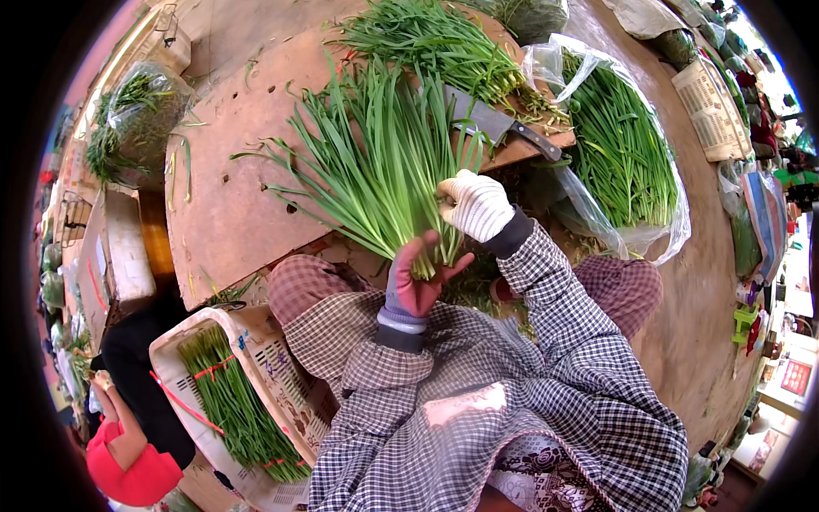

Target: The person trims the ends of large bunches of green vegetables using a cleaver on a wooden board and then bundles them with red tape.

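A loose bunch of garlic chives fans out over the board, leaf tips pointing away from me. My left hand, in a purple glove with a pinkish palm, cups the stem ends from below. In a white striped knit glove, my right hand is closed at the bunch's right side; a few blades seem to run into its fingers, though the fingertips are partly hidden. Just beyond lies a cleaver with a dark handle, its blade partly behind the leaves. More cut chives are heaped at the board's far side.
A brown board is before me. To its right stands an open plastic bag packed with chives. At lower left, a white crate holds chives tied with red bands. Another person in red sits at far left, near a foam box.
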`<control>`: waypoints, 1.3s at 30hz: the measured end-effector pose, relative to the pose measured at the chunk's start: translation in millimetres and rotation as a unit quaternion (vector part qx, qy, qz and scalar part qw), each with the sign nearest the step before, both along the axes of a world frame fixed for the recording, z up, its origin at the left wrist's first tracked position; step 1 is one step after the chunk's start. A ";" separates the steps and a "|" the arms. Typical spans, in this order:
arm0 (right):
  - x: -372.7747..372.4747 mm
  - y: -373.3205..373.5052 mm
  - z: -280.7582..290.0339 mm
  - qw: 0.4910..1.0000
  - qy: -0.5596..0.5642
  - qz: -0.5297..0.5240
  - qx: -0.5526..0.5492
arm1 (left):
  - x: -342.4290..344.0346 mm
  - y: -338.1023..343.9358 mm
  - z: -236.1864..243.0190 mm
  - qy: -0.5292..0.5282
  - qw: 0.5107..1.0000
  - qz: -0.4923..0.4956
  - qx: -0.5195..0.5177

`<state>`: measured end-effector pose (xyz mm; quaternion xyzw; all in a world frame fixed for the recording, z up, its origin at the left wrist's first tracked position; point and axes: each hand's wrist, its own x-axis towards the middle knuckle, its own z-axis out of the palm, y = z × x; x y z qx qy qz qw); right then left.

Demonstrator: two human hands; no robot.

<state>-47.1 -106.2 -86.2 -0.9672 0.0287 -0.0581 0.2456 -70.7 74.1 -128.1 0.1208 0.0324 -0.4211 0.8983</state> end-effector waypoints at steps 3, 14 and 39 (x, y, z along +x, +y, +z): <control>5.3 2.0 -2.1 0.999 -0.007 0.023 -0.022 | -0.5 -0.1 3.8 -0.006 1.000 0.013 0.004; 11.0 -14.6 -17.4 0.977 -0.107 -0.073 0.168 | 1.6 -2.8 1.2 0.026 0.999 0.013 0.018; -63.9 -41.7 9.1 0.897 -0.034 -0.239 0.370 | 1.2 -2.0 -12.6 0.100 0.993 0.017 0.054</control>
